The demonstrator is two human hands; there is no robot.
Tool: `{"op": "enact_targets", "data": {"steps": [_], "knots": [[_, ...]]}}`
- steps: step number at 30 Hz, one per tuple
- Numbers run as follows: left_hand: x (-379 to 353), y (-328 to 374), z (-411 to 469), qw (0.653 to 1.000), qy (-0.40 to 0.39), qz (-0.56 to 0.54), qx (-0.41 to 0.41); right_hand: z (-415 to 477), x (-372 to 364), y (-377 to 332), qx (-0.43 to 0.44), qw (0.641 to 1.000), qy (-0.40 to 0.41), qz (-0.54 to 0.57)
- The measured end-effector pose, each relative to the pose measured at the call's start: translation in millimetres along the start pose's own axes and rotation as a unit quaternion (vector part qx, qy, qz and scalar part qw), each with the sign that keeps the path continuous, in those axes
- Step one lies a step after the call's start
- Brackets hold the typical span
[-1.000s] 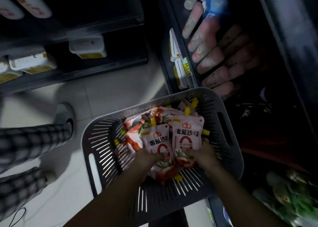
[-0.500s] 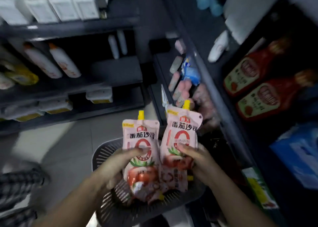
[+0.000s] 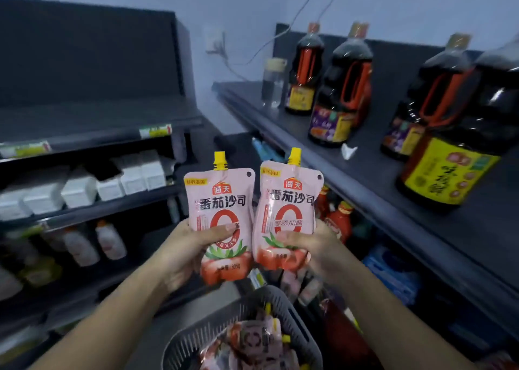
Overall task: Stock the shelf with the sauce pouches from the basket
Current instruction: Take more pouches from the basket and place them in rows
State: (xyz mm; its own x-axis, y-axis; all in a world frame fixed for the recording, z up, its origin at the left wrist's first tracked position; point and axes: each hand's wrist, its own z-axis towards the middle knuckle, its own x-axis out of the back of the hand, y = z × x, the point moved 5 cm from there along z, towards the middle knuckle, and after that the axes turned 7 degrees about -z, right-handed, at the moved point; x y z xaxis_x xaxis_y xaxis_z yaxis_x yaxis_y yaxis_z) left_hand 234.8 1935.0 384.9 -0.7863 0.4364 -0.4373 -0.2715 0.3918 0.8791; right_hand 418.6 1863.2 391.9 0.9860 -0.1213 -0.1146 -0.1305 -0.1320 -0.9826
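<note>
Two pink sauce pouches with yellow caps stand upright side by side in mid-air. My left hand (image 3: 185, 250) grips the left pouch (image 3: 220, 201) around its lower half. My right hand (image 3: 314, 250) grips the right pouch (image 3: 289, 198) the same way. Below them, at the bottom edge, the grey slotted basket (image 3: 193, 341) holds several more pink pouches (image 3: 252, 344). The dark top shelf (image 3: 373, 179) runs along the right, level with the pouches' caps.
Several large dark soy sauce bottles (image 3: 341, 94) stand on the right top shelf, with a scrap of white paper (image 3: 348, 150). Red ketchup bottles (image 3: 339, 221) sit on the shelf below. The left rack (image 3: 92, 139) holds white boxes and white bottles.
Both hands have lifted the two pouches up out of the basket to shelf height. The view has tilted up from the floor toward the shelves.
</note>
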Motion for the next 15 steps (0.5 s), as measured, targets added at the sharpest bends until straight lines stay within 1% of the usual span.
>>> {"op": "enact_targets", "data": {"steps": [3,7,11,15], "knots": [[-11,24,-20,0.999,-0.041,0.013,-0.015,-26,-5,-19,0.038,0.997,0.055,-0.025],[-38,37,-42,0.993,-0.111,0.021,-0.019,-77,-10,-42,0.057,0.992,0.108,0.008],[-83,26,-62,0.982,-0.185,0.034,-0.004,-140,-2,-47,0.063,0.98,0.183,0.036],[-145,3,-85,0.963,-0.263,0.047,0.021,-212,23,-47,0.066,0.96,0.271,0.014]]}}
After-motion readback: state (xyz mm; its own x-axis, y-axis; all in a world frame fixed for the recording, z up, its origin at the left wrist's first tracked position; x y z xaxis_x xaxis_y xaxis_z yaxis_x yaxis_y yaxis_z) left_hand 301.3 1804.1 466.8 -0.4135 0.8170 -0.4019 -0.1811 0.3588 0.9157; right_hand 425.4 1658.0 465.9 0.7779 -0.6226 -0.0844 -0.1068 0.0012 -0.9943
